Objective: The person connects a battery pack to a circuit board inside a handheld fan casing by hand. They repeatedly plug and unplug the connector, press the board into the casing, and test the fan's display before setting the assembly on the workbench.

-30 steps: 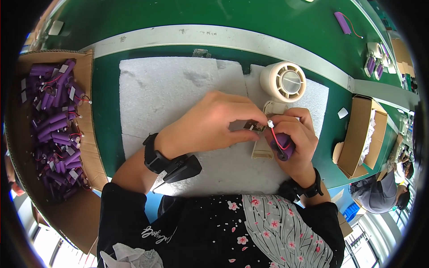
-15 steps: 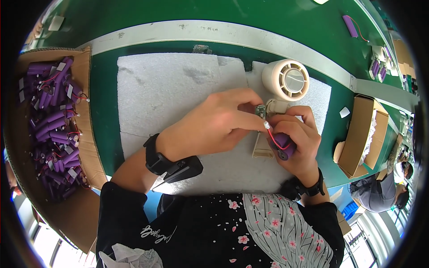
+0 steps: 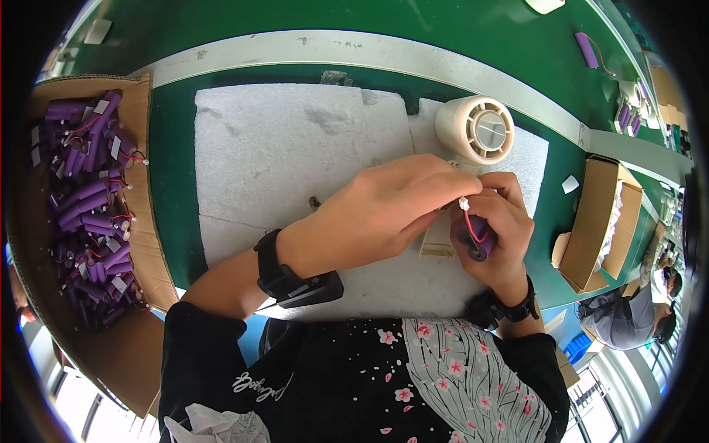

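Note:
My right hand (image 3: pixel 501 225) is wrapped round a purple cylindrical battery (image 3: pixel 481 249), its end facing me. A short red and black wire with a white plug (image 3: pixel 464 203) rises from the battery toward my left fingertips. My left hand (image 3: pixel 402 193) reaches across from the left with its fingers pressed together above the plug; what they hold is hidden. Beyond both hands lies a cream handheld fan (image 3: pixel 452 129) with a round ribbed head. Its cream handle part (image 3: pixel 437 247) shows below my left fingers, mostly covered by the hands.
White foam sheets (image 3: pixel 266 148) cover the green bench (image 3: pixel 173 184). At the left stands a cardboard box (image 3: pixel 140 221) full of purple batteries with wires. An open carton (image 3: pixel 591 221) with white parts is at the right. A metal strip (image 3: pixel 295 52) crosses behind; a person (image 3: pixel 628 321) sits far right.
My left hand has moved right and its fingers have closed over the small green circuit board that showed before. The battery and right hand have shifted slightly right.

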The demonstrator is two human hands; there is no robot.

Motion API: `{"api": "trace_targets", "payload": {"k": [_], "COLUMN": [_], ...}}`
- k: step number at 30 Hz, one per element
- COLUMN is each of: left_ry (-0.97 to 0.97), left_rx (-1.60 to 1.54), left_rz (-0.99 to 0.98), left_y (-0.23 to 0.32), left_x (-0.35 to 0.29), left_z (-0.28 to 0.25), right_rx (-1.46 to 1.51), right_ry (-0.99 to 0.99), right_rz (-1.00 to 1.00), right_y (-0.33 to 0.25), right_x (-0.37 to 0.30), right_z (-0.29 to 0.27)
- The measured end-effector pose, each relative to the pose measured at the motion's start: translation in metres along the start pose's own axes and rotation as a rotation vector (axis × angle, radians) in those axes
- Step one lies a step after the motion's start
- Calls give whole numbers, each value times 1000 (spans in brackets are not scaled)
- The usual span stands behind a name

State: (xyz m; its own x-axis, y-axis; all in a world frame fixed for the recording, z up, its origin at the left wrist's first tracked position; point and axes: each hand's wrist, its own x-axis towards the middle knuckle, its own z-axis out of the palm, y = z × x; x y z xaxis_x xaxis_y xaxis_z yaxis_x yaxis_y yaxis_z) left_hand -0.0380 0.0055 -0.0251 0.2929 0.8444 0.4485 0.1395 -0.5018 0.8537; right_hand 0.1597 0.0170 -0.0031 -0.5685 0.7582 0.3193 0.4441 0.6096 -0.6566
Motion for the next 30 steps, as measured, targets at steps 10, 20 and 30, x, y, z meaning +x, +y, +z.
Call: {"api": "trace_targets", "payload": {"k": [10, 20, 30], "left_ry": [-29, -25, 42], "left_rx": [39, -30, 7], "left_rz": [19, -168, -330], "left_y": [4, 7, 4], "left_x": [1, 2, -2], "left_z": [0, -1, 6], "right_rx": [-41, -15, 48], "right_ry": [193, 166, 197], "right_rz": [15, 30, 163], "right_y": [0, 2, 2], "right_x": [0, -3, -3], "right_z": [6, 7, 4]}}
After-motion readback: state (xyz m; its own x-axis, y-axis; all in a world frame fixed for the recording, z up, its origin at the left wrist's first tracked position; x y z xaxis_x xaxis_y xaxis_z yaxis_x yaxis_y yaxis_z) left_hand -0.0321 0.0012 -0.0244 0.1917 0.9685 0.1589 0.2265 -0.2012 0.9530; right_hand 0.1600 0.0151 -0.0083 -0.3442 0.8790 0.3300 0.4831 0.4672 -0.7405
